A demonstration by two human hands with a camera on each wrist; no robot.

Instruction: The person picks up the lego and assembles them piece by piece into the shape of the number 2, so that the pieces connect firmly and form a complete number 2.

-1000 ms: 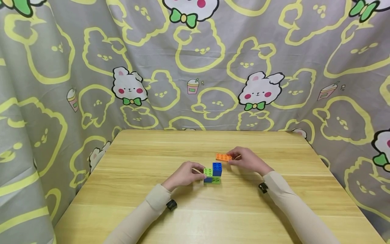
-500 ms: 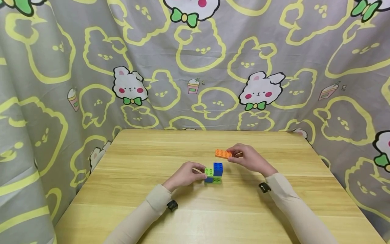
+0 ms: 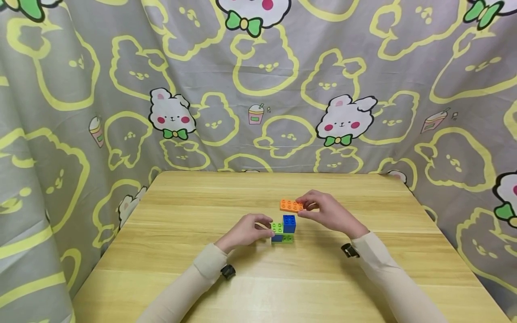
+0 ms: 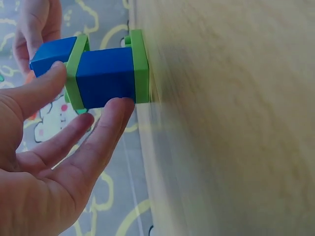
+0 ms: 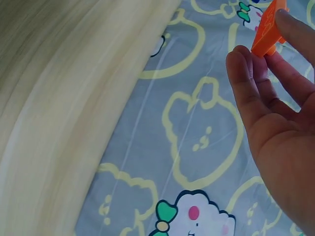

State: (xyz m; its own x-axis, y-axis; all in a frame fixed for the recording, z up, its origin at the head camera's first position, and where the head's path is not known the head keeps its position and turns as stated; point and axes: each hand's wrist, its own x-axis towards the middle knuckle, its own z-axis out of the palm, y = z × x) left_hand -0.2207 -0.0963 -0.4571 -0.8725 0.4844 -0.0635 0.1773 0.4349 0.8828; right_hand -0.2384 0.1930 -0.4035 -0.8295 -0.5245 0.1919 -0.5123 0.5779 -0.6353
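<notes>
A small stack of toy building bricks stands on the table in the head view. Its lower green plate [image 3: 287, 239] carries a blue brick [image 4: 106, 76], with an upper green plate [image 3: 276, 227] across that. On the right end of the upper plate sits another blue brick [image 3: 289, 223]. My left hand [image 3: 246, 231] holds the stack from the left, thumb at the upper plate and fingertips against the lower blue brick. Just behind and above the stack, my right hand [image 3: 331, 213] pinches an orange brick [image 3: 290, 206] by its right end, studs up, apart from the stack.
The wooden table [image 3: 194, 202] extends around both hands. A grey patterned curtain [image 3: 218, 116] hangs behind its far edge and along both sides. Black straps or devices sit at the left wrist [image 3: 228, 271] and right wrist [image 3: 349, 250].
My right hand has raised the orange brick a little, then shifted it left towards the stack. The left hand and the stack have stayed nearly still.
</notes>
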